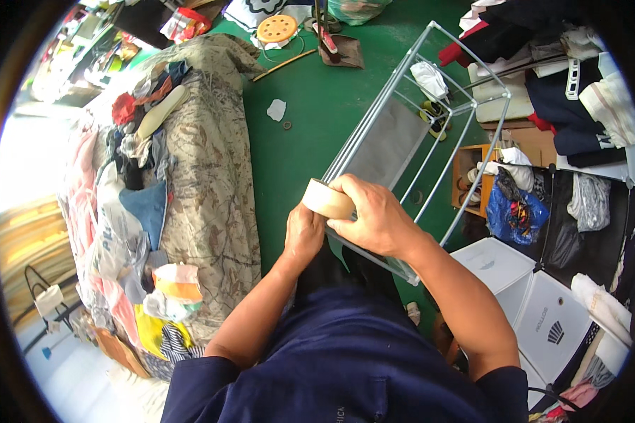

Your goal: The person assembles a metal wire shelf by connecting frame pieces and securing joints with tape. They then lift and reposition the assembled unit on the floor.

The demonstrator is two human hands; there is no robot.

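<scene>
The room is crowded, with a green floor [310, 120] running down the middle of it. To my left a long heap lies under a camouflage-patterned cloth [215, 176], with loose clothes and plastic bags [130, 211] piled along its far side. To my right dark garments [578, 106] are stacked high. Below them stand white box-like units [543, 303] and a blue bag [516, 215] stuffed with small things beside a small wooden shelf [473, 176].

Directly in front of me a grey metal wire rack [430, 134] with a grey fabric panel [388, 144] rises from the floor. Its near end is right at my hands and its far end reaches toward the clothes. A white rag [429, 77] hangs on its upper bars. Farther off on the floor are an orange disc with holes [277, 28], a thin stick [283, 65] and a scrap of white paper [276, 109].

My right hand [374, 215] is wrapped over a roll of tan tape [326, 199], fingers curled around its outer edge, holding it against the near end of the rack. My left hand [303, 233] sits just beneath the roll, closed and touching my right hand. I cannot tell whether its fingers pinch the tape's loose end or only press on the frame. The roll is just above my lap, between both hands, at the rack's nearest corner.
</scene>
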